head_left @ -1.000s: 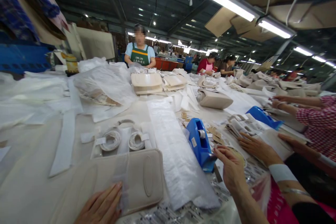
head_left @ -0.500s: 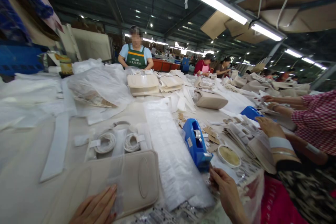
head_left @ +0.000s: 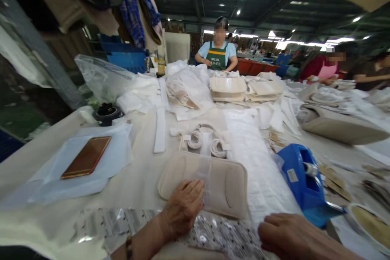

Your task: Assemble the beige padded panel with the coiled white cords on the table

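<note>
My left hand (head_left: 184, 207) lies flat with its fingers stretched out on a beige bag (head_left: 225, 189), over a clear band across its middle. The bag has an oval outline at its right end and rests on the table. My right hand (head_left: 283, 233) is closed, with its fingers curled in, right of the bag and in front of a blue tape dispenser (head_left: 300, 178). Whatever its fingers may hold is hidden. Two coiled white cords (head_left: 195, 140) lie just beyond the bag. White translucent wrapping (head_left: 258, 162) stretches along the bag's right side.
A phone (head_left: 87, 157) rests on white sheets at the left. A round dish (head_left: 373, 225) stands at the lower right. Stacked beige bags (head_left: 228, 85) and a plastic-wrapped bundle (head_left: 189, 85) lie farther back. A person in a green apron (head_left: 217, 57) stands across the table.
The view has swung left, bringing the phone into sight. My right hand has left the tape dispenser's front end and come left toward the bag. My left hand stays flat on the bag.
</note>
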A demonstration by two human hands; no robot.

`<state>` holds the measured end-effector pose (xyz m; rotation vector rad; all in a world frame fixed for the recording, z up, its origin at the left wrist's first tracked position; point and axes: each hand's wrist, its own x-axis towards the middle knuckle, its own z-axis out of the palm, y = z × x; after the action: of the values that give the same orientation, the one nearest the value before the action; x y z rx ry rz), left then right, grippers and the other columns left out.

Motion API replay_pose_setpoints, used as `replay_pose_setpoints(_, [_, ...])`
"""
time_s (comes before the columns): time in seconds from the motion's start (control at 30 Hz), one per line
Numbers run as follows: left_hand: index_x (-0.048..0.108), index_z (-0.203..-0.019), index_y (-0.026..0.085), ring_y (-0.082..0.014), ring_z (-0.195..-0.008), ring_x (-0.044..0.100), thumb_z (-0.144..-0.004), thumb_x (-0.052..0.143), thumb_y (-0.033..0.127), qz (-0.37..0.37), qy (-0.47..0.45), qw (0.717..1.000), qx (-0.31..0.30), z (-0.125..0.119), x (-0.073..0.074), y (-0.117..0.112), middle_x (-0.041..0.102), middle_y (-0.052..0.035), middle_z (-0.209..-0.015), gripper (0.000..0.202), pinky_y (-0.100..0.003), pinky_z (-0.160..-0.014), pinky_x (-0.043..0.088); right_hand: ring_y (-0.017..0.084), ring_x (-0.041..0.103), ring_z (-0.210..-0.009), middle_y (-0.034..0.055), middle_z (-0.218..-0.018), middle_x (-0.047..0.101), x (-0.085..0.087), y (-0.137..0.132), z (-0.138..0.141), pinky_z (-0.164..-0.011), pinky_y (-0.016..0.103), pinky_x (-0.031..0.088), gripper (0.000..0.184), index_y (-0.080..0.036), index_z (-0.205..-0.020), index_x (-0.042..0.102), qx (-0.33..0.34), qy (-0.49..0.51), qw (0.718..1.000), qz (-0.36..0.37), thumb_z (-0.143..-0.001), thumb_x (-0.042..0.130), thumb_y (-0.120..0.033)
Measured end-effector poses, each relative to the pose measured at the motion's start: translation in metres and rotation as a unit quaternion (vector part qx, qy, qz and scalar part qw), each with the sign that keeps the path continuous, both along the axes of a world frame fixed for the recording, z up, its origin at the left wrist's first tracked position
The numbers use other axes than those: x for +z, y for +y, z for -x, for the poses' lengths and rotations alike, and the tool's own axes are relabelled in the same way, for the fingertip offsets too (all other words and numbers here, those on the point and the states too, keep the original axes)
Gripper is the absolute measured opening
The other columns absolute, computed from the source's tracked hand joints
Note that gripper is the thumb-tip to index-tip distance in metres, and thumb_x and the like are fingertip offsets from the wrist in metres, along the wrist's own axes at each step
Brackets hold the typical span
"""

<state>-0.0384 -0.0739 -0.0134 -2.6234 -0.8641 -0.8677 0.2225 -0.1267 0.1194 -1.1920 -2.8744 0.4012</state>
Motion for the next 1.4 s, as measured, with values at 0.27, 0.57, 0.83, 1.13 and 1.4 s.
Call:
replay_pose_setpoints(0.27, [0.055,-0.112,0.007,-0.0241,-0.113,0.052,-0.087,0.047,0.021,0.051,-0.008,0.999,0.005,0.0,-0.012,-0.003,0.06,-0.0121,-0.12,0.029,-0.039,-0.094,0.039,0.016,0.065,-0.066,0.0021,-0.074,0.071,-0.02,0.111,0.091,-0.05,0.024,0.03,0.014,-0.021,-0.076,0.065,0.087,-0.168,0.982,-0.025,-0.078,0.055,-0.012])
replay_pose_setpoints(0.57, [0.057,-0.109,0.009,-0.0231,-0.116,0.05,-0.087,0.05,0.024,0.06,-0.015,0.998,0.01,-0.001,-0.013,-0.003,0.059,-0.0109,-0.121,0.028,-0.038,-0.095,0.039,0.023,0.067,-0.071,0.0092,-0.074,0.071,-0.033,0.135,0.11,-0.055,0.026,0.038,0.02,-0.017,-0.077,0.069,0.065,-0.206,0.976,-0.029,-0.074,0.052,-0.008])
replay_pose_setpoints(0.83, [0.058,-0.107,0.007,-0.0234,-0.11,0.053,-0.087,0.047,0.02,0.062,-0.031,0.998,0.0,-0.001,-0.011,-0.002,0.062,-0.01,-0.115,0.025,-0.039,-0.092,0.041,0.023,0.064,-0.066,0.0082,-0.07,0.07,-0.03,0.156,0.108,-0.052,0.025,0.04,0.03,-0.014,-0.082,0.068,-0.077,-0.167,0.982,-0.042,-0.061,0.077,-0.034])
replay_pose_setpoints(1.13, [0.057,-0.101,0.007,-0.0227,-0.103,0.056,-0.088,0.044,0.022,0.065,-0.037,0.997,0.005,-0.002,-0.005,-0.002,0.063,-0.0126,-0.106,0.023,-0.036,-0.091,0.045,0.025,0.056,-0.106,0.0148,-0.112,0.063,-0.085,0.069,0.07,-0.088,0.044,0.047,0.038,-0.011,-0.113,0.057,0.025,0.064,0.974,-0.215,-0.082,0.036,-0.004])
replay_pose_setpoints(1.4, [0.054,-0.115,0.008,-0.0209,-0.11,0.054,-0.091,0.03,0.015,-0.017,0.023,1.0,0.008,0.001,0.002,-0.002,0.062,-0.0125,-0.115,0.034,-0.033,-0.092,0.043,0.02,0.053,-0.114,0.0085,-0.114,0.065,-0.117,0.02,0.076,-0.106,0.042,0.034,0.038,-0.016,-0.119,0.053,0.063,0.168,0.966,-0.185,-0.082,0.044,-0.013])
